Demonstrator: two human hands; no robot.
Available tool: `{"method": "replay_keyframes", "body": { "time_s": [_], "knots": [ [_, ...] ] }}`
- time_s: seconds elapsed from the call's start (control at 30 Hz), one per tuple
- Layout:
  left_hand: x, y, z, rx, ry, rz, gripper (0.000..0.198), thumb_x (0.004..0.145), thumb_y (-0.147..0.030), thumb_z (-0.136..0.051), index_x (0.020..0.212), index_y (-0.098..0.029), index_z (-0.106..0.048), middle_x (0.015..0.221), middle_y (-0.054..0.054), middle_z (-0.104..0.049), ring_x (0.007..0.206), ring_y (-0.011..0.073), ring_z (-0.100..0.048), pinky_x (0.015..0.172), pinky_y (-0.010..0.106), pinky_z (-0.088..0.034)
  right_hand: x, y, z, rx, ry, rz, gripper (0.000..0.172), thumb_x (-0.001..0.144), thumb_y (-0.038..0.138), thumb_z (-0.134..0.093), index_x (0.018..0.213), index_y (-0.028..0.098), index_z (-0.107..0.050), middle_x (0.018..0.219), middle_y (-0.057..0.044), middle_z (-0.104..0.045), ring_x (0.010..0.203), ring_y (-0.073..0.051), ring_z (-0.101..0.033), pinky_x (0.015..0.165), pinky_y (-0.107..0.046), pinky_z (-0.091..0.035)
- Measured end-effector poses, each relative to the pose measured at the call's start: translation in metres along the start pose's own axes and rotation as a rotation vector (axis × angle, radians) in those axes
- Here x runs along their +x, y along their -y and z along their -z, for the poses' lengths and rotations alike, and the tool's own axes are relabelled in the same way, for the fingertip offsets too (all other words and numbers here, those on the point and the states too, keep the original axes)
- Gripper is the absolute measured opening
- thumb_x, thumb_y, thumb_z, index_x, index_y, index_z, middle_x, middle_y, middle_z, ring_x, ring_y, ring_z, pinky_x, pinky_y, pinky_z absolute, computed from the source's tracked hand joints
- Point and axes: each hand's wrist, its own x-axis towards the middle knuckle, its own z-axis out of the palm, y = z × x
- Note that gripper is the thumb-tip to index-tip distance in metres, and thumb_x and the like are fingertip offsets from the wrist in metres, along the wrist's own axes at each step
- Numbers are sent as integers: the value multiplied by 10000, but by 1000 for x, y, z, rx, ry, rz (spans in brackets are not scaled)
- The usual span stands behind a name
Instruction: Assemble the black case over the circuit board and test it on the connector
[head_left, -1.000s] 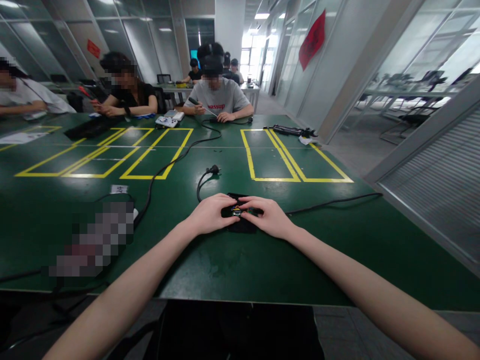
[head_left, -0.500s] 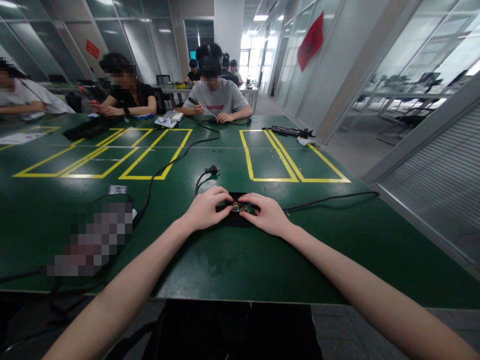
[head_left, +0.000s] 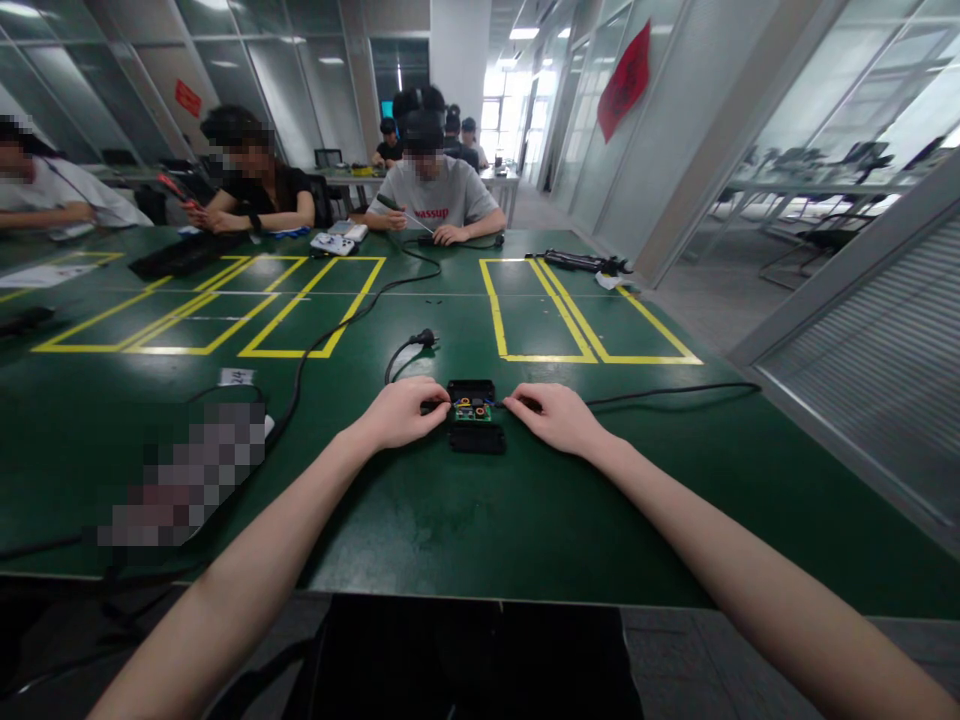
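Observation:
A small green circuit board [head_left: 472, 410] with coloured parts lies in an open black case [head_left: 474, 424] on the green table [head_left: 465, 520]. My left hand [head_left: 401, 412] rests just left of the case, fingers curled and pinching the black cable [head_left: 397, 357] where it enters the case. My right hand [head_left: 556, 417] lies just right of it, fingertips closed on the other black cable [head_left: 675, 395] that runs off to the right. A plug [head_left: 427, 339] ends the left cable beyond my hands.
Yellow tape rectangles [head_left: 585, 320] mark the table farther out. A thick black cord [head_left: 330, 330] crosses toward a seated person in a grey shirt [head_left: 439, 200]. Two more people sit at the far left. A black tool [head_left: 581, 262] lies at the far right edge.
Both hands have slid apart off the middle of the case to its two sides, uncovering the circuit board and the black case.

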Motion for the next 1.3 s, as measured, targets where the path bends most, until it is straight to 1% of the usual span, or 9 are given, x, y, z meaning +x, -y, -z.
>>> {"method": "replay_keyframes", "body": {
  "time_s": [0.1,0.2,0.27,0.47,0.73,0.9,1.1,1.2,1.3],
  "knots": [
    [0,-4,2,-76,-58,8,197,907,-256,-564,874,-179,-743,873,50,-758,774,175,-689,722,282,-526,0,0,7,-5,23,-31,380,990,432,-544,688,230,-653,585,-10,-619,542,-171,-554,539,-278,-309],
    [-1,-9,4,-185,-125,-2,191,889,-248,-565,851,-170,-735,820,44,-746,727,158,-672,685,265,-519,-1,2,12,50,-16,20,400,992,432,-525,675,219,-646,606,-17,-617,553,-167,-552,566,-282,-329],
    [-3,-12,5,-241,-136,-8,183,866,-231,-567,824,-161,-730,773,36,-729,683,145,-651,658,252,-509,-3,4,14,95,-27,65,410,995,441,-512,686,213,-655,609,-18,-613,553,-160,-543,574,-282,-339],
    [-7,-17,7,-376,-59,8,163,815,-211,-575,749,-142,-707,669,11,-671,586,106,-576,571,206,-462,-10,6,15,178,47,154,478,1011,502,-480,708,200,-694,592,-13,-601,520,-131,-500,554,-274,-331],
    [-9,-20,6,-484,30,76,144,773,-214,-577,731,-132,-688,583,-24,-585,526,78,-489,515,179,-390,-11,7,14,206,98,209,442,999,461,-538,717,175,-721,574,-12,-596,507,-114,-482,556,-257,-329],
    [-10,-21,5,-488,42,90,140,777,-221,-593,727,-133,-689,593,-20,-587,532,80,-484,510,180,-379,-10,4,12,171,120,182,398,991,451,-574,751,187,-749,620,-29,-657,536,-123,-523,564,-256,-338],
    [-9,-19,-2,-474,42,100,140,779,-219,-596,769,-136,-709,628,-10,-613,561,93,-503,539,195,-403,-7,1,8,130,136,147,352,975,416,-603,756,188,-756,616,-21,-658,529,-123,-519,562,-260,-331],
    [-9,-16,-5,-464,53,101,150,777,-215,-594,802,-140,-721,612,-19,-592,567,98,-503,549,201,-400,-7,-1,9,156,147,118,325,970,396,-607,772,188,-760,631,-18,-672,543,-128,-536,569,-268,-338],
    [-8,-15,-6,-454,58,107,141,778,-210,-591,784,-145,-716,602,-25,-582,568,99,-499,555,205,-390,-8,-1,10,217,179,105,268,965,377,-608,843,197,-764,657,-9,-686,554,-131,-551,577,-271,-361]
  ]
}}
